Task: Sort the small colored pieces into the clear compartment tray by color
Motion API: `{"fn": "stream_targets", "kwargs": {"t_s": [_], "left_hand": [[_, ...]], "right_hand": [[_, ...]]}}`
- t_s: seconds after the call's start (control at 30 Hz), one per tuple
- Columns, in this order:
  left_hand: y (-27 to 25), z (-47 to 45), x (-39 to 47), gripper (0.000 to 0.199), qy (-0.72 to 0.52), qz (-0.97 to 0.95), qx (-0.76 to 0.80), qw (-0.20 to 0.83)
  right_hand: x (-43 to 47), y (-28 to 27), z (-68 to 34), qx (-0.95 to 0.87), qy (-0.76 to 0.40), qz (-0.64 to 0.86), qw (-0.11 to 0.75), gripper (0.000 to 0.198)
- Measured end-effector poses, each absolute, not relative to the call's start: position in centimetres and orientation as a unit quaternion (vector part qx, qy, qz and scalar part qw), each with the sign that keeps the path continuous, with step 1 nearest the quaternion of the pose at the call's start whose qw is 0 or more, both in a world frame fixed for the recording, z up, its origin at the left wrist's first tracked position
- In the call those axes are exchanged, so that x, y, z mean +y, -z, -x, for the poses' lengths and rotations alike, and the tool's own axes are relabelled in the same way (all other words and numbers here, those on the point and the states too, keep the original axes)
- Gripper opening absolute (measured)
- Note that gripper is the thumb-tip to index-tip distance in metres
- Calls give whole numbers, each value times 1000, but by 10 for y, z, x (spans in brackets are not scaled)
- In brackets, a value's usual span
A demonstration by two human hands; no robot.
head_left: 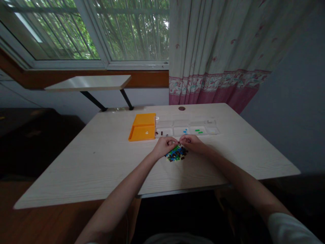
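A pile of small building bricks [176,154] in blue, green, dark brown and cream lies on the table. My left hand [164,146] is over its left side, thumb and fingers closed together. At the right side, my right hand [193,143] is also closed in a pinch. The fingertips of both hands nearly meet above the far edge of the pile. A tiny dark brick [179,142] shows at the right fingertips; whether the left fingers hold anything is too small to tell. Just beyond the hands is a clear compartment box [164,136].
The box holds dark brown bricks [161,133], blue bricks [185,131] and green bricks [197,130] in separate compartments. An open orange case [142,125] adjoins it on the left. A raised shelf [93,82] stands at the back left of the table [76,162].
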State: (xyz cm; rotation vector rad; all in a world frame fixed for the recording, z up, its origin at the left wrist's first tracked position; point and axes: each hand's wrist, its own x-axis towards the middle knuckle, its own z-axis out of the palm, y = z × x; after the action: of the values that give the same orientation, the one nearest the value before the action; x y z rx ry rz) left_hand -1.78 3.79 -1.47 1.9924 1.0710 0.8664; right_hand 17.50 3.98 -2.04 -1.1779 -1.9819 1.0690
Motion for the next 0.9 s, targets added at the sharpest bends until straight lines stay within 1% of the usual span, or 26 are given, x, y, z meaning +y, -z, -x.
{"fn": "stream_targets", "kwargs": {"t_s": [0.23, 0.37, 0.6, 0.8, 0.9], "left_hand": [[15, 18, 38, 27, -354, -727, 412, 421], [15, 18, 42, 25, -407, -686, 417, 435], [10, 23, 49, 23, -529, -614, 440, 386], [9, 28, 52, 25, -577, -579, 462, 345], [10, 29, 54, 26, -582, -575, 464, 340]], "right_hand": [[40, 17, -176, -748, -386, 447, 304, 27], [41, 14, -184, -769, -374, 442, 271, 24], [40, 5, -194, -821, -349, 415, 178, 18], [39, 4, -196, -838, -337, 397, 163, 14], [39, 5, -198, -843, -330, 395, 155, 16]]}}
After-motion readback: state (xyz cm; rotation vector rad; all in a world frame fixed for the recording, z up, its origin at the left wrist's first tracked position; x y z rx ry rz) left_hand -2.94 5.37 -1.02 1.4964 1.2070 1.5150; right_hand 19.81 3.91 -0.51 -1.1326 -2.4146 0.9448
